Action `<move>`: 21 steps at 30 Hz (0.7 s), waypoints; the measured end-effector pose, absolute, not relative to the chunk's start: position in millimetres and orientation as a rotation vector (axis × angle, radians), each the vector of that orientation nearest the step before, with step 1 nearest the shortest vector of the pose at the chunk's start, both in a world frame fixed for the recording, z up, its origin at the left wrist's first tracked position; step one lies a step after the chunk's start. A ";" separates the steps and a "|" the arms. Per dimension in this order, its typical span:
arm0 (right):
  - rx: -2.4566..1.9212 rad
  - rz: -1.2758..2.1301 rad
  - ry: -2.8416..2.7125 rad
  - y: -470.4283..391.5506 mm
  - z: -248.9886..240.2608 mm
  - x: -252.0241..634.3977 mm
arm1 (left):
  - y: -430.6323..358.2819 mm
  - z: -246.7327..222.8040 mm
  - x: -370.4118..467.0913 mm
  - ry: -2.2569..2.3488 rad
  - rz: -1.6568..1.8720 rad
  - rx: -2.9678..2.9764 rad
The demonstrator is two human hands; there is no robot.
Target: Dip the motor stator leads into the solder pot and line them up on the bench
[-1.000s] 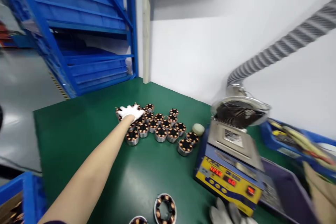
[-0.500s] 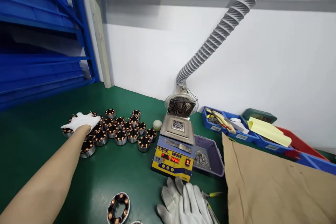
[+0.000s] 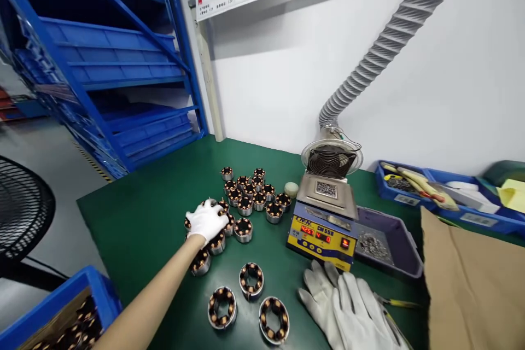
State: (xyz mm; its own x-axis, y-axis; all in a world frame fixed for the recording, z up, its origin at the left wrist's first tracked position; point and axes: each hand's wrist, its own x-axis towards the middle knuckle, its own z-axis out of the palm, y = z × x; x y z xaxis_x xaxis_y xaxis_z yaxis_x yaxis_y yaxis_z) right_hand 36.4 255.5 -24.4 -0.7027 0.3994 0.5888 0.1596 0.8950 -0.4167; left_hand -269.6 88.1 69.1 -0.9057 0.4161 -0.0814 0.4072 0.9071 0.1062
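Note:
My left hand point(image 3: 207, 220), in a white glove, lies over the left end of a cluster of motor stators with copper windings. Its fingers are spread across their tops, and it hides some of them; whether the fingertips press on any cannot be seen. Just right of the hand stands a stator point(image 3: 243, 229), and another stator point(image 3: 200, 262) sits below the wrist. Several more stators point(image 3: 245, 205) stand close together behind. Nearer to me lie three stators point(image 3: 222, 309) apart from the group. My right hand is out of view.
A yellow-and-blue solder pot point(image 3: 322, 235) stands under a fan and grey duct point(image 3: 385, 38). Work gloves point(image 3: 356, 306) lie before it, a purple tray point(image 3: 410, 246) beside it. Cardboard point(image 3: 471, 279) is at right. A blue bin point(image 3: 96, 284) and black fan point(image 3: 24, 202) are at left.
The view has turned left, bringing the floor fan, the blue bin and more stators into sight. My left hand stays over the left end of the cluster, its fingers now more bent.

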 end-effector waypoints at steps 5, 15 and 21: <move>-0.447 0.323 -2.371 247.5 -30.8 39.8 | 68.3 71.6 -207.5 2.809 0.096 0.856; -0.284 0.186 -2.482 247.3 -4.1 42.0 | 98.1 118.0 -249.0 2.710 0.156 1.194; -0.092 -0.090 -2.650 258.6 0.7 40.8 | 153.9 89.3 -332.7 2.905 0.173 0.940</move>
State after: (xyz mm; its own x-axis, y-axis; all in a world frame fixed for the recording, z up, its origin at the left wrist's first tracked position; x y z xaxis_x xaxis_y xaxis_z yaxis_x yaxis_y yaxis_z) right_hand 40.8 258.6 0.7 -0.8807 0.0496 0.4711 0.0814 0.9956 0.0474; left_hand -332.7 153.9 89.3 -0.8080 0.5876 -0.0442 0.5782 0.8050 0.1327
